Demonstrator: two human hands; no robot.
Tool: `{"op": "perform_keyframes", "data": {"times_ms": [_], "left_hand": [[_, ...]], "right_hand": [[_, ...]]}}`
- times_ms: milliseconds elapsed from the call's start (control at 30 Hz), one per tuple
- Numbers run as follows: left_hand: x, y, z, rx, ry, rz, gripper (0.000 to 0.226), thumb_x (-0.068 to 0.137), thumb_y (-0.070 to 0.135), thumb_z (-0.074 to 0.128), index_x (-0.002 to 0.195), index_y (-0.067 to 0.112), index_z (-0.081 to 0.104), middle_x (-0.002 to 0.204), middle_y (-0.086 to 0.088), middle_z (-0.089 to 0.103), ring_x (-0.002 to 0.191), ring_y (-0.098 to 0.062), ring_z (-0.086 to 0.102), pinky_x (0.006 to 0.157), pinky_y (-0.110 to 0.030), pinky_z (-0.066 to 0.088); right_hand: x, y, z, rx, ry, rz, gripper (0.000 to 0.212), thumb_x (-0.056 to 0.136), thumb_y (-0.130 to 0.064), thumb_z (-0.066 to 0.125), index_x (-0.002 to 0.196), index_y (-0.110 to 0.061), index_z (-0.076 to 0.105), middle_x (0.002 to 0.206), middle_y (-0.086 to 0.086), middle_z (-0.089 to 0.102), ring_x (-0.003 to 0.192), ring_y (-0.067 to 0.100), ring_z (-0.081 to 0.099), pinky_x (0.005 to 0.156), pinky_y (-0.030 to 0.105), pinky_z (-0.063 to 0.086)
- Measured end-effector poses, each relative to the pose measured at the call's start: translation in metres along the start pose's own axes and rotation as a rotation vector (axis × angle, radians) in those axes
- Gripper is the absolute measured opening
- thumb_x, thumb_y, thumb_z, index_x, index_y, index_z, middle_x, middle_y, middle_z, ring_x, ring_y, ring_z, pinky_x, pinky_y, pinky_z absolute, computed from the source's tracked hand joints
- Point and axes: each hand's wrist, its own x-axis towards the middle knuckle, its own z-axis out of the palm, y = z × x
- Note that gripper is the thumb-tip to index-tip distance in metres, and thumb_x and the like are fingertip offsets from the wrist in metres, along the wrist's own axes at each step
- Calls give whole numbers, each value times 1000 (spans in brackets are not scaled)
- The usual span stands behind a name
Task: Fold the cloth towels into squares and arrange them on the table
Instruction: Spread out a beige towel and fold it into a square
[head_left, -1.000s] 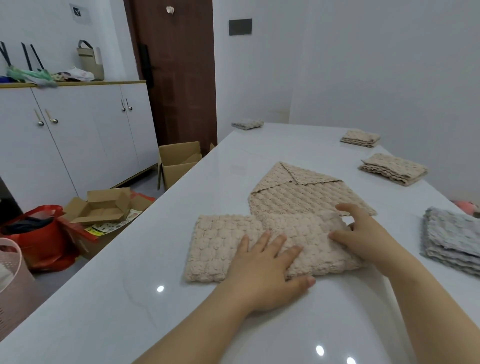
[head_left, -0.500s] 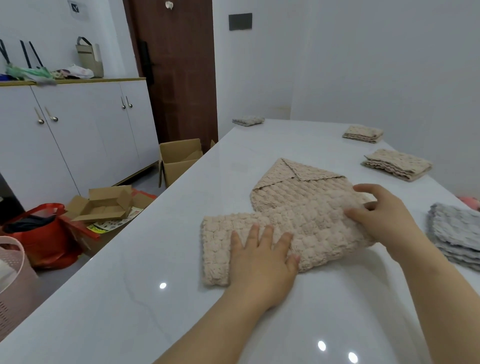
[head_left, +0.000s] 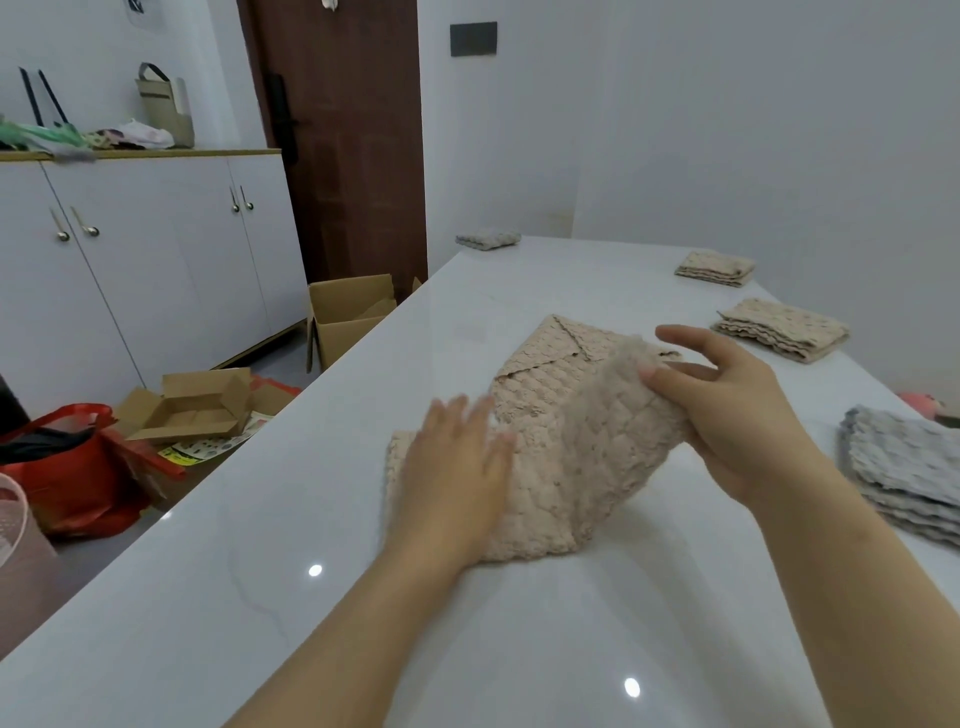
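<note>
My forearms are bare to the bottom edge, no sleeves showing. My left hand (head_left: 457, 467) and right hand (head_left: 727, 410) wear no gloves, rings or watch.

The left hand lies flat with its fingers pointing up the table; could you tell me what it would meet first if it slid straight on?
The left hand would probably run into the second beige towel lying just beyond the one it presses, though depth is uncertain.

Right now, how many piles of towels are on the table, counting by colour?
Beige towel groups: 3, namely the far stack, the nearer stack and the towel being folded.
Grey towel groups: 2, namely the far folded towel and the stack at right.
Total: 5.
</note>
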Motion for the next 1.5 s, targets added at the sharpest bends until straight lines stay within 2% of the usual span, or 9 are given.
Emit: {"op": "perform_keyframes", "data": {"times_ms": [100,233,400,633,833,967,1133,1400,1500], "left_hand": [[5,-5,-26,-496,205,-231,41,98,37,33,138,28,37,133,9,45,122,-9,43,105,-24,29],[8,-14,-43,-1141,25,-596,46,97,46,34,138,25,32,118,-19,57,91,-27,66,70,-34,57],[7,-19,-42,-1019,-89,-604,36,95,43,43,127,28,42,102,-15,66,76,-24,69,59,-30,59],[8,-25,-36,-749,-156,-439,39,83,0,56,111,28,62,91,-10,63,72,-21,60,63,-29,56],[8,-22,-45,-767,-209,-401,38,84,-3,44,99,25,64,86,-5,58,67,-18,54,58,-28,53],[6,-24,-39,-704,-155,-406,7,85,24,62,91,23,66,92,0,60,70,-13,55,53,-22,48],[8,-29,-42,-699,-66,-346,21,81,3,65,92,21,67,85,0,68,63,-6,58,53,-17,46],[6,-54,-49,-318,-175,-333,23,76,11,71,83,31,63,99,3,62,74,-11,54,64,-27,45],[7,-53,-51,-151,-79,-322,22,75,19,72,91,31,61,106,0,55,83,-13,54,72,-30,47]], "right_hand": [[-13,-4,25,94,-129,-89,33,82,-4,65,103,-30,62,89,4,67,88,22,62,82,36,50],[-29,-3,45,71,-423,-96,41,83,-8,64,111,-36,54,103,3,69,92,18,67,84,33,53],[-28,4,44,8,-316,-34,22,86,-14,60,105,-26,60,98,3,70,85,16,66,86,37,51],[-29,18,46,-403,-363,-101,17,79,-20,69,93,-30,63,92,-6,65,79,6,59,68,16,47],[-30,26,50,-786,-624,-262,36,63,-38,76,85,-51,51,114,-16,48,114,6,38,97,22,34],[-31,28,52,-737,-665,-341,29,71,-10,74,80,-35,65,107,-18,54,97,-20,45,80,0,34],[-32,27,49,-657,-665,-357,25,71,-1,72,86,-21,74,100,-29,53,91,-25,46,78,-1,35],[-34,29,50,-696,-751,-264,21,74,-18,75,90,-30,72,101,-20,63,97,-11,52,79,3,39],[-35,28,50,-585,-603,-232,22,82,-29,66,99,-43,64,107,-28,60,101,-17,50,81,-1,35]]}}
